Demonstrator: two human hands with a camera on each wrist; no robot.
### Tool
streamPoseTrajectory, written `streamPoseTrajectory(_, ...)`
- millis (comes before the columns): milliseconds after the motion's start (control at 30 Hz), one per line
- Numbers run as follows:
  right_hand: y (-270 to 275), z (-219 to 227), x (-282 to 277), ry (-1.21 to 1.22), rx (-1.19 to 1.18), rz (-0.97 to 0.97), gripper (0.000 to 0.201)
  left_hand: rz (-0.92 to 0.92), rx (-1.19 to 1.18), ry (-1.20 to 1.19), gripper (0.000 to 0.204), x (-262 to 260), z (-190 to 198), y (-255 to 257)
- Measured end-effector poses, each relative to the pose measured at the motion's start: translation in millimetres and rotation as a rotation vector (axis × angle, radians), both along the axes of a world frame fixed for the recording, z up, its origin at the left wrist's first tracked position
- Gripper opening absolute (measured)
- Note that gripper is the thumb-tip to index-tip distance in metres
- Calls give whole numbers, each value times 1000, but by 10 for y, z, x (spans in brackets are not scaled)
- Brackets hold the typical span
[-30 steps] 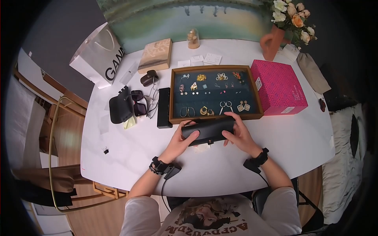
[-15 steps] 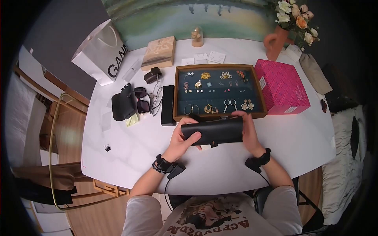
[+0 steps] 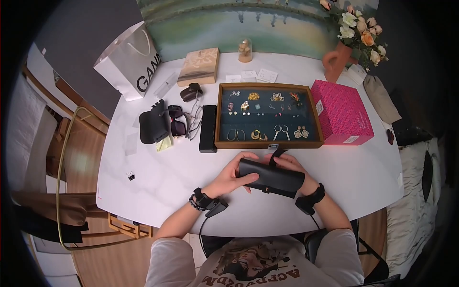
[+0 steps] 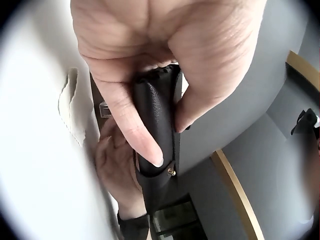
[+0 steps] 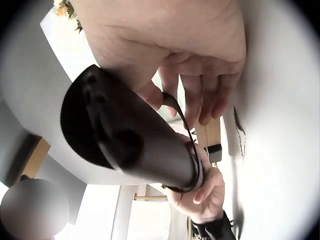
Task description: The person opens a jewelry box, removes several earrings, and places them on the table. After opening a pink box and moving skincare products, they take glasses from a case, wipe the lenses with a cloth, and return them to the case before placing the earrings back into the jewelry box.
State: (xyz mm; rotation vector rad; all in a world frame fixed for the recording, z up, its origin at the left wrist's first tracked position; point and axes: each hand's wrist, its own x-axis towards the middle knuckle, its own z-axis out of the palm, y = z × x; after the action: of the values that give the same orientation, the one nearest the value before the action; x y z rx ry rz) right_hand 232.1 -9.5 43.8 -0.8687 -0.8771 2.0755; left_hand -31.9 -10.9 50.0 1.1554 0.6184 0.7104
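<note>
A black leather glasses case point(image 3: 275, 178) is held above the table, in front of the jewellery box point(image 3: 267, 145). My left hand point(image 3: 234, 176) grips its left end, thumb on the near face and fingers around the far side. The left wrist view shows that grip, with a small gold stud point(image 4: 171, 171) on the case. At the far side my right hand point(image 3: 300, 171) pinches a narrow strap point(image 3: 276, 157), which stands up from the case. In the right wrist view the strap point(image 5: 176, 106) loops out by the thumb, and the end of the case faces the camera.
Left of the box lie a long black box point(image 3: 208, 129), sunglasses point(image 3: 178, 125), a dark open case point(image 3: 154, 125) and a binder clip point(image 3: 131, 176). A pink box point(image 3: 340, 115) adjoins its right side. A paper bag point(image 3: 125, 62) and a flower vase point(image 3: 338, 60) stand behind.
The case has come nearer my body and tilted, its right end lower. My right hand has moved from the case's right end to the strap, now raised. My left hand keeps hold.
</note>
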Motion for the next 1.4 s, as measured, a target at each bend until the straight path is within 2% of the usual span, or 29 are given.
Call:
streamPoseTrajectory(100,48,45,78,-30,74,-30,38,-1,-16,58,56,-34,-30,55)
streamPoseTrajectory(200,96,-1,175,-104,143,22,38,25,10,98,59,-54,-80,88)
streamPoseTrajectory(267,116,-74,198,-437,459,111,33,58,27,133,61,-26,-111,92)
streamPoseTrajectory(300,98,-110,191,-438,455,112,33,91,49,166,62,-11,-121,92)
streamPoseTrajectory(367,26,-78,43,-669,1008,-148,28,95,36,163,63,2,-126,91)
streamPoseTrajectory(400,-27,-28,-32,-694,1017,-246,26,99,26,161,63,8,-123,94)
streamPoseTrajectory(433,-39,-3,-10,-694,1014,-247,26,97,24,162,63,19,-103,91)
streamPoseTrajectory(500,-59,12,45,-904,1220,-223,27,136,28,144,62,43,-67,73)
streamPoseTrajectory(633,-137,21,7,-715,1143,-283,27,173,24,112,61,47,-139,93)
streamPoseTrajectory(700,-128,36,23,-758,1362,-229,27,209,3,95,61,51,-168,97)
streamPoseTrajectory(833,-145,49,10,-786,1394,-226,27,238,-8,82,60,75,-182,78)
streamPoseTrajectory(900,-131,76,-6,-843,1452,-212,17,253,-21,72,59,88,-205,68)
streamPoseTrajectory(1033,-187,126,-75,-865,1266,-185,16,274,-38,52,58,113,-182,47)
streamPoseTrajectory(1100,-154,75,-61,-866,1380,-159,18,300,-14,53,57,108,-183,51)
streamPoseTrajectory(1400,-133,166,-60,-939,1474,-151,22,352,-64,52,57,83,-187,62)
